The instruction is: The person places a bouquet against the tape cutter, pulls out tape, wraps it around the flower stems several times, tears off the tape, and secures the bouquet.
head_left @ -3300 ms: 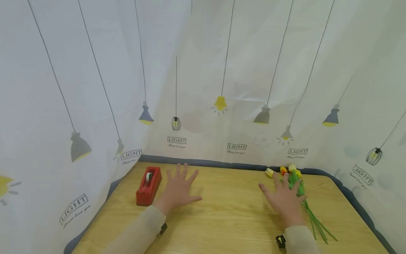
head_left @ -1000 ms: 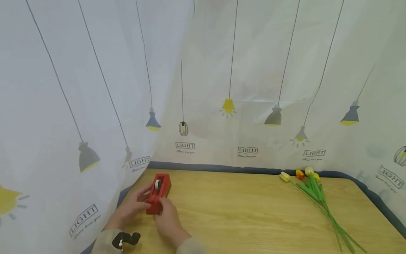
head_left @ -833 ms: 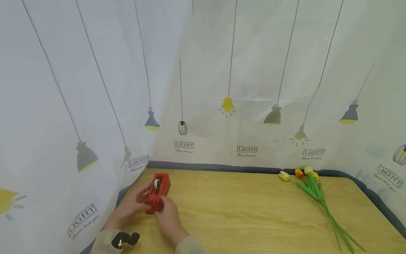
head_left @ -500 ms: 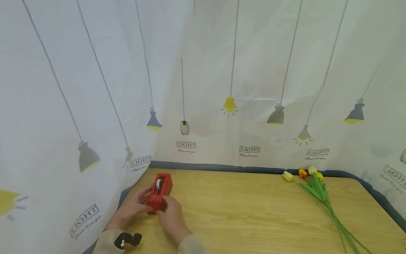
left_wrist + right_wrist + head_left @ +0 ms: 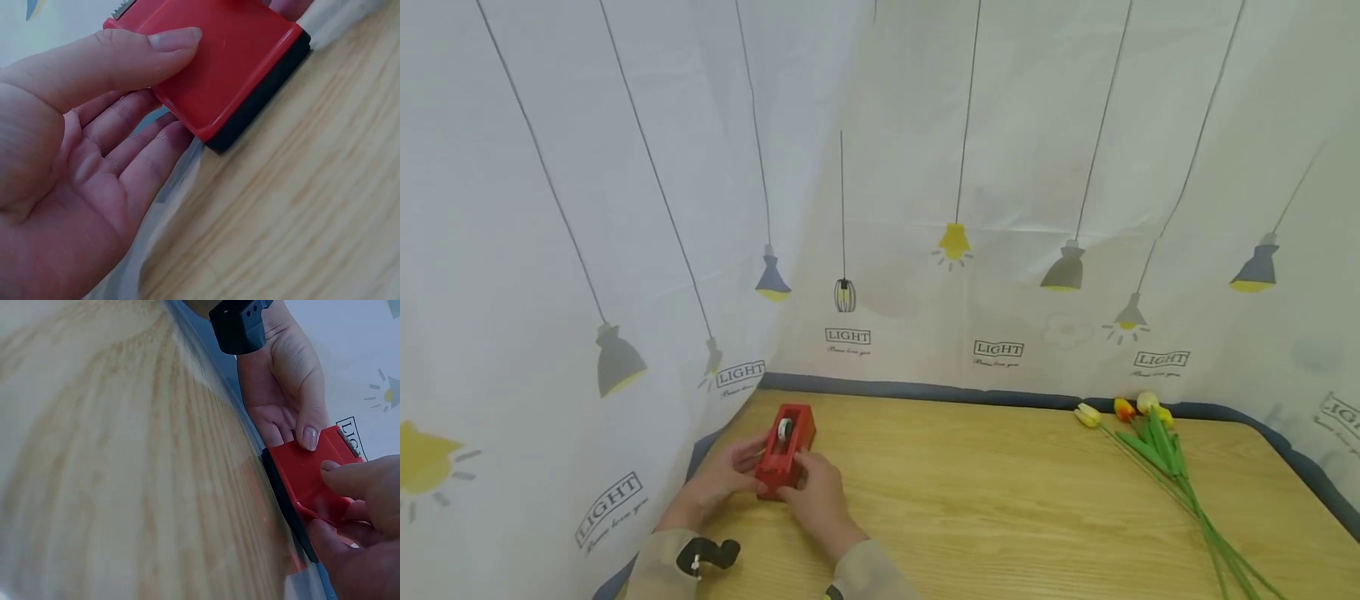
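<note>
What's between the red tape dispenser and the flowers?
The head view shows the right hand gripping the tape dispenser, then only bare tabletop up to the flowers.

Tulips (image 5: pixel 1162 446) lie at the far right of the table (image 5: pixel 970 500), a light wood-grained top. A pale yellow bloom (image 5: pixel 1087 415) sits a little left of the orange (image 5: pixel 1124 409), cream (image 5: pixel 1148 403) and yellow ones; green leaves (image 5: pixel 1142 452) spread below them, and the thin stems (image 5: pixel 1213 533) cross and run toward the near right. A dark blue strip (image 5: pixel 880 387) borders the table's far, left and right sides. A white curtain (image 5: pixel 902 150) rises beyond it, printed with hanging lamps (image 5: pixel 955 242) in grey, blue and yellow, a caged bulb (image 5: pixel 846 296) and boxed "LIGHT" labels (image 5: pixel 997 349).
</note>
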`<state>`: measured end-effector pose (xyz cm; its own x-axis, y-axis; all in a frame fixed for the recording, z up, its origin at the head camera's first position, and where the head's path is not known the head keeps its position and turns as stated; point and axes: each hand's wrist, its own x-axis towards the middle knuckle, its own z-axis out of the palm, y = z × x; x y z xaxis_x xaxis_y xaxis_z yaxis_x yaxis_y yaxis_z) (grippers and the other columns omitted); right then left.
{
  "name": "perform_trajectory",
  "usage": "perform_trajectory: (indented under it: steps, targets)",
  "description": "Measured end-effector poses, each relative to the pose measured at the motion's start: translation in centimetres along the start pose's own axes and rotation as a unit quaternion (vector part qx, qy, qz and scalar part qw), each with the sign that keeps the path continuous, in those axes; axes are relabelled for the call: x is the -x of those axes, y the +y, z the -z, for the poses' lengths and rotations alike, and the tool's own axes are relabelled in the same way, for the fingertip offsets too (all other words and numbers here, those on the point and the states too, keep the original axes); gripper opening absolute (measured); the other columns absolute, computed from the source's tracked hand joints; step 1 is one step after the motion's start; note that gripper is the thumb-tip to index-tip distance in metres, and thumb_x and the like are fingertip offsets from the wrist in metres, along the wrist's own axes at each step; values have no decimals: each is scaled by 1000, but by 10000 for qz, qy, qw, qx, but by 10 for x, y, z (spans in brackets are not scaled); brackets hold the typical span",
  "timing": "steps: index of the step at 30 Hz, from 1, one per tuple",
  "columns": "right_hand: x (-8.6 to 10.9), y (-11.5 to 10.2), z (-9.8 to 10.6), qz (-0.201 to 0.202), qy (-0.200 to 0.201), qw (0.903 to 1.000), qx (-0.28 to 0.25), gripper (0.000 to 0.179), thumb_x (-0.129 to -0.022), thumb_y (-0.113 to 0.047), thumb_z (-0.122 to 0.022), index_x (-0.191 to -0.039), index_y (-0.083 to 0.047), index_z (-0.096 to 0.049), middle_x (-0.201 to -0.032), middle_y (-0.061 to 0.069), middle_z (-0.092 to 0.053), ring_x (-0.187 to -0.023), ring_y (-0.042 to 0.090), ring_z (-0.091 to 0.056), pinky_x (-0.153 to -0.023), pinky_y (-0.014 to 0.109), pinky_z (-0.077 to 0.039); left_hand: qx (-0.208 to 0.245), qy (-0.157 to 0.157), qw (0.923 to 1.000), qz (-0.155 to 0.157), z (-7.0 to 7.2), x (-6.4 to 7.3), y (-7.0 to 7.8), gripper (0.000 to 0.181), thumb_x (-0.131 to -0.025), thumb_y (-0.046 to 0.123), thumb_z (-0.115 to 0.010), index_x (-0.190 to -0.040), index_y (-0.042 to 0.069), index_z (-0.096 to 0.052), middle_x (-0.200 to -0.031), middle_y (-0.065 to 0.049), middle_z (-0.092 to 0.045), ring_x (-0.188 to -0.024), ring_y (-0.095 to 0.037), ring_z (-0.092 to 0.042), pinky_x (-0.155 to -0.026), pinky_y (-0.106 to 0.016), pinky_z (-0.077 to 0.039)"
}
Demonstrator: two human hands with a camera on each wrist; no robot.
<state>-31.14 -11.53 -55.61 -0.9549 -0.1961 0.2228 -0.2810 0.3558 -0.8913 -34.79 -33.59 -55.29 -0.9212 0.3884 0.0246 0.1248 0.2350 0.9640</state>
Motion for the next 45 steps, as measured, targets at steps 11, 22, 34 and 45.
perform_trajectory:
  steps: [11, 22, 34, 45]
  targets:
    - [2, 4, 7, -106, 145, 9996, -220, 48, -88, -4, -84, -134, -3, -70, -148, 21, -63, -133, 34, -66, -107, 40, -58, 26, 95, 9996, 266, -9, -3, 4, 100, -78, 0, -84, -163, -1, -34, -169, -22, -34, -154, -49, -37, -124, -41, -42]
    - [6, 9, 19, -77, 230, 9987, -443, 43, -87, 1, -84, -129, -2, -72, -142, 21, -67, -122, 27, -72, -96, 31, -63, -68, -215, 9997, -3, -22, -10, 11, 95, -83, 0, -83, -161, -9, -30, -167, -30, -32, -150, -53, -40, -106, -15, -50]
    - [10, 17, 45, -88, 231, 9989, -391, 41, -88, -2, -83, -129, -5, -74, -135, 14, -73, -116, 20, -74, -96, 34, -63, -100, 38, 9996, 259, -45, -19, 21, 94, -81, -2, -84, -162, -2, -37, -166, -24, -39, -150, -46, -46, -112, -31, -53]
    - [11, 29, 62, -224, 211, 9977, -607, 43, -89, -4, -83, -131, -4, -73, -137, 14, -72, -120, 24, -73, -96, 33, -63, -11, 0, 9997, 243, -61, -30, 21, 90, -82, -2, -84, -161, 0, -40, -166, -21, -42, -150, -44, -46, -112, -35, -54]
